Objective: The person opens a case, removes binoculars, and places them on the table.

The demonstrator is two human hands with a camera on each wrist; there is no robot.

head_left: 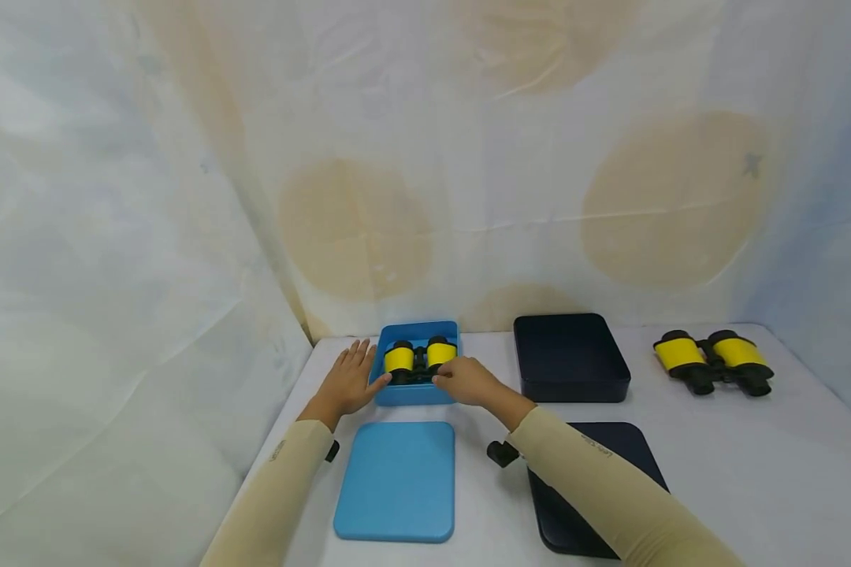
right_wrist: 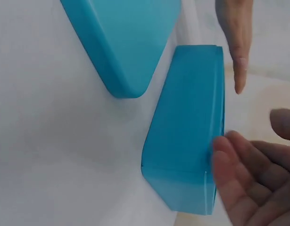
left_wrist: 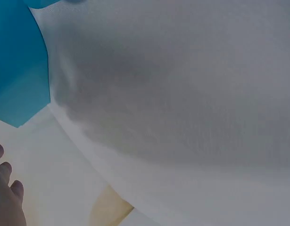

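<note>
A pair of yellow and black binoculars (head_left: 420, 359) lies inside an open blue box (head_left: 417, 394) at the back left of the table. My left hand (head_left: 349, 379) lies flat on the table against the box's left side, thumb at its near corner. My right hand (head_left: 462, 379) rests at the near right end of the binoculars, fingers loosely curved. In the right wrist view its fingers (right_wrist: 248, 183) and thumb stand apart beside the blue box (right_wrist: 187, 136), with nothing between them. The left wrist view shows only a corner of the box (left_wrist: 17, 70) and the left hand's fingertips (left_wrist: 5, 188).
The blue lid (head_left: 397, 480) lies flat in front of the box. To the right are an open dark navy box (head_left: 570, 358) and its lid (head_left: 613, 449) under my right forearm. A second pair of binoculars (head_left: 712, 361) sits far right. Cloth walls close in left and behind.
</note>
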